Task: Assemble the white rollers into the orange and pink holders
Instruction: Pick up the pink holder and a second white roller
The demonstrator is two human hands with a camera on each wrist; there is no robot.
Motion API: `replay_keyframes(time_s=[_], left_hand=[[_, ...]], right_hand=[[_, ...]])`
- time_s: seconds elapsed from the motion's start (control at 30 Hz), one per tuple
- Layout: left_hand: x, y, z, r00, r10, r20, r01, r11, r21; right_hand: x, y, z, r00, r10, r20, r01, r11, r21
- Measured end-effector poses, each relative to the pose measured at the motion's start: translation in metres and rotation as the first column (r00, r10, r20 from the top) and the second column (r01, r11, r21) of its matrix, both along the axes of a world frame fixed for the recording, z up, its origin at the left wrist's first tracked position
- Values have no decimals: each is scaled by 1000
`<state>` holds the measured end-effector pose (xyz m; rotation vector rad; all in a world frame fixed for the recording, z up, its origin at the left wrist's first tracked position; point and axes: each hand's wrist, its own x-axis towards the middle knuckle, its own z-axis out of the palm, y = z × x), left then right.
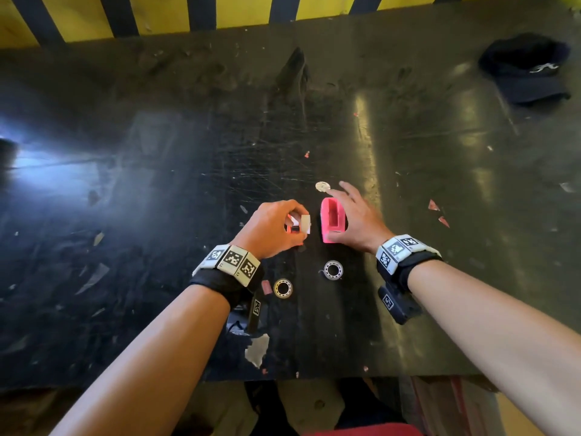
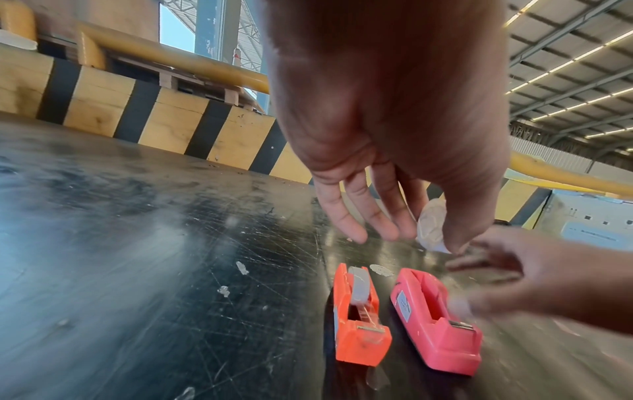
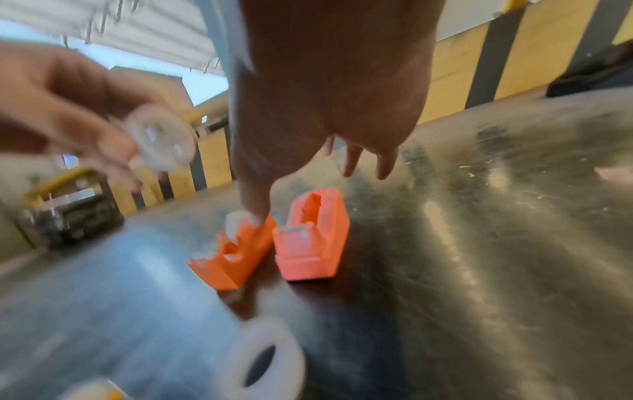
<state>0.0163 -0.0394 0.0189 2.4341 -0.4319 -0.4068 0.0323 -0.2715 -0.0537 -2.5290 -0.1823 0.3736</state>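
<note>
While my left hand (image 1: pixel 273 228) hovers above the orange holder (image 2: pixel 356 316), its thumb and forefinger pinch a white roller (image 2: pixel 432 228) held clear of the table (image 1: pixel 157 184); the other fingers (image 2: pixel 346 213) hang loose and spread. My right hand (image 1: pixel 355 215) lies over the pink holder (image 1: pixel 333 219) with fingers straight and apart, the thumb near its front end; whether it presses the holder I cannot tell. The two holders stand side by side. The orange one already carries a roller in its slot, the pink slot is bare. Two tape rolls (image 1: pixel 332 270) lie nearer me, and a flat white disc (image 1: pixel 322 186) lies just past my right fingertips.
</note>
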Motion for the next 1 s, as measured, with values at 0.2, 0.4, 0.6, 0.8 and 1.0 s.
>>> replay_keyframes(time_s=[0.2,0.4,0.6,0.8,1.0], left_hand=[[-3,-3,-3,1000,-8,-6,8,1000,17],[-6,-9,0,1000,-24,-7,24,999,30],[-13,-11,0,1000,-18,0,18,999,30],[-17,-13,0,999,-32,8,31,999,38],[-23,-11,-6,999,10,-37,-6,992,123]], right_hand=[[-19,8,38,992,-89,-86,116,909,400],[-30,7,45,980,-82,-182,152,898,414],[-37,9,52,976,-76,-204,157,894,420],[-40,9,53,980,-44,-192,122,901,416],[-42,-1,42,980,-63,-189,122,939,322]])
